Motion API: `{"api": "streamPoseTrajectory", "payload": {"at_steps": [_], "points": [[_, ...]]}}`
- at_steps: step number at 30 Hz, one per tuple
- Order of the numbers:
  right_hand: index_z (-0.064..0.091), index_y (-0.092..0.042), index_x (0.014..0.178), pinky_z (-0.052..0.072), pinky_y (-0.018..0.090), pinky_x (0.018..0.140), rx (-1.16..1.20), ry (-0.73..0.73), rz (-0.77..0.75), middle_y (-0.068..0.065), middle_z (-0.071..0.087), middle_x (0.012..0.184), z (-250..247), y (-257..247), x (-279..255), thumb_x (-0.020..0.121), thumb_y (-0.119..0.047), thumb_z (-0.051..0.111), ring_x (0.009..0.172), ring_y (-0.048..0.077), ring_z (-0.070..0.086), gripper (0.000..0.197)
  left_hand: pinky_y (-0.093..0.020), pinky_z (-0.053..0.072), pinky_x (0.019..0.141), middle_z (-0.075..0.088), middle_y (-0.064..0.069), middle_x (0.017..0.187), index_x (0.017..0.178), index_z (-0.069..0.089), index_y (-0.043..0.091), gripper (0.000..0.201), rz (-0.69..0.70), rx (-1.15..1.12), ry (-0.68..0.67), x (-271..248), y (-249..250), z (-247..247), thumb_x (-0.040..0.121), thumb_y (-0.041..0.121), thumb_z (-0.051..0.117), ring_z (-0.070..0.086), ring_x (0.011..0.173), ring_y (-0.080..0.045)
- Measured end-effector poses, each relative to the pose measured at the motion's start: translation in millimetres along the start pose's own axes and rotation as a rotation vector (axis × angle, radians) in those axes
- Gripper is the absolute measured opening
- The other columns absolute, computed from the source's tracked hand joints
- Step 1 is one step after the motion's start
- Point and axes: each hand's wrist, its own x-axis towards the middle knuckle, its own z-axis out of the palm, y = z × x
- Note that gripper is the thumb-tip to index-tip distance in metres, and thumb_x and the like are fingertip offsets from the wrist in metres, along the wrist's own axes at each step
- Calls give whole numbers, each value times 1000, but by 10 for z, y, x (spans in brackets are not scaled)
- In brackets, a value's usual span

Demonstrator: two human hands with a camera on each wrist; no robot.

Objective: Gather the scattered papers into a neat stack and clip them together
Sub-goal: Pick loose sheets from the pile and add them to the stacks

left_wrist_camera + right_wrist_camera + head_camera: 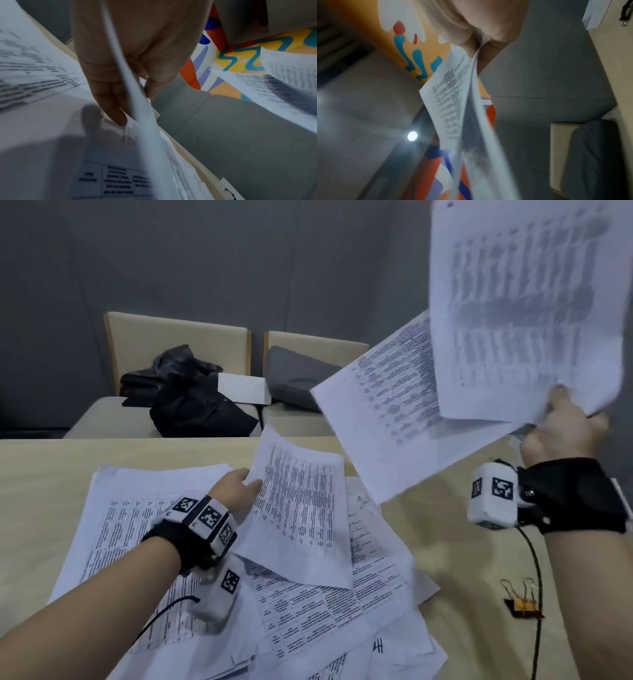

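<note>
Several printed white papers (329, 618) lie scattered and overlapping on the beige table (41, 474). My left hand (239, 491) pinches the edge of one sheet (301, 515) and holds it tilted above the pile; the left wrist view shows this sheet (137, 108) edge-on between thumb and fingers. My right hand (561, 426) is raised at the right and grips two sheets (513, 313) by a lower corner; they fan apart in the air, and the right wrist view shows these sheets (462, 108) hanging from the fingers. Two binder clips (522, 601) lie on the table at the right.
A black cable (537, 594) runs across the table beside the clips. Behind the table stand two beige chairs (178, 337) with dark clothing (191, 398), a white box (243, 388) and a grey cushion (298, 378). A grey wall is behind.
</note>
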Motion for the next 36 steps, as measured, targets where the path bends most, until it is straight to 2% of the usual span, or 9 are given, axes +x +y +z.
{"api": "streamPoseTrajectory", "payload": {"at_steps": [5, 9, 12, 14, 16, 20, 24, 30, 36], "points": [[58, -3, 118, 52, 14, 62, -378, -386, 62, 5, 65, 99, -76, 450, -415, 91, -7, 62, 68, 0, 63, 28, -19, 34, 39, 49, -6, 48, 96, 55, 4, 21, -120, 114, -242, -48, -28, -95, 100, 21, 43, 46, 33, -17], [58, -3, 120, 58, 29, 76, -585, -604, 200, 13, 67, 114, -173, 919, -708, 92, -6, 61, 91, 25, 67, 28, -15, 30, 34, 45, 3, 40, 80, 48, 10, 26, -158, 173, -298, -93, -36, -131, 101, 25, 43, 40, 26, -10], [62, -14, 105, 54, 45, 91, -613, -631, 284, 13, 68, 113, -149, 1244, -835, 89, -5, 62, 96, 27, 66, 19, -22, 46, 54, 59, -4, 66, 83, 51, 12, 45, -176, 169, -343, -150, 6, -90, 100, 48, 28, 58, 52, -13], [63, -20, 99, 54, 42, 90, -630, -660, 326, 8, 69, 110, -100, 1438, -930, 91, -5, 57, 93, 24, 66, 18, -37, 44, 98, 57, -18, 128, 128, 50, 7, 80, -216, 64, -396, -162, -22, -67, 90, 68, 14, 58, 114, -28], [62, -14, 111, 52, 39, 92, -632, -707, 381, 7, 68, 111, -47, 1605, -1026, 97, -11, 48, 96, 23, 66, 21, -46, 35, 108, 38, -17, 149, 147, 30, 8, 98, -211, 96, -436, -168, -39, -48, 81, 79, 20, 46, 129, -34], [58, -8, 121, 48, 40, 94, -991, -902, 298, 11, 65, 117, -17, 1755, -1144, 100, -36, 36, 108, 30, 61, 41, -27, 49, 73, 65, -12, 118, 126, 55, 6, 63, -108, 393, -361, -111, -154, -9, 86, 54, 59, 64, 94, -23], [58, -3, 108, 47, 38, 83, -1100, -746, 81, 17, 64, 106, -175, 1490, -1168, 97, -16, 44, 100, 36, 59, 23, -19, 39, 53, 62, 0, 81, 99, 60, 8, 31, -105, 330, -310, -91, -212, 18, 91, 38, 59, 55, 65, -12], [36, -32, 139, 61, 44, 69, -979, -749, 297, 3, 55, 120, -738, 948, -1448, 84, -13, 68, 91, 26, 68, 66, -23, 35, 51, 52, 1, 64, 74, 47, 14, 31, -142, 294, -263, -71, -252, 33, 95, 36, 52, 48, 54, -12], [56, -19, 130, 52, 27, 50, -1163, -940, 465, 8, 60, 113, -1011, 911, -1922, 81, -22, 74, 53, 17, 68, 52, -27, 36, 72, 48, -4, 72, 74, 49, 11, 62, -212, 186, -200, -104, -185, 85, 96, 60, 18, 48, 65, -17]]}}
